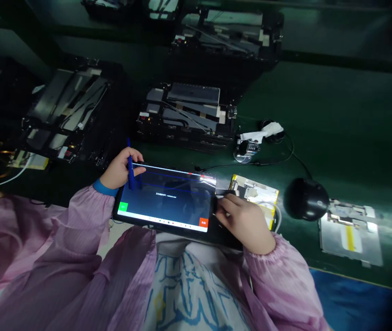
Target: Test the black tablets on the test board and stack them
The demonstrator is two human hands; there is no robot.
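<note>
A tablet (168, 202) with a lit dark screen rests in front of me, showing blue lines, a green button at lower left and a red button at lower right. My left hand (120, 169) is closed round a blue stylus (130, 170), whose tip touches the screen's left part. My right hand (242, 220) grips the tablet's right edge, fingers curled over it. Both arms wear pink sleeves.
Several opened tablet chassis lie on the green mat: one straight ahead (187, 115), one at left (65, 115), one far back (227, 32). A part with yellow tape (256, 191), a black lamp head (305, 198), a metal plate (351, 232) and a cable (251, 163) lie to the right.
</note>
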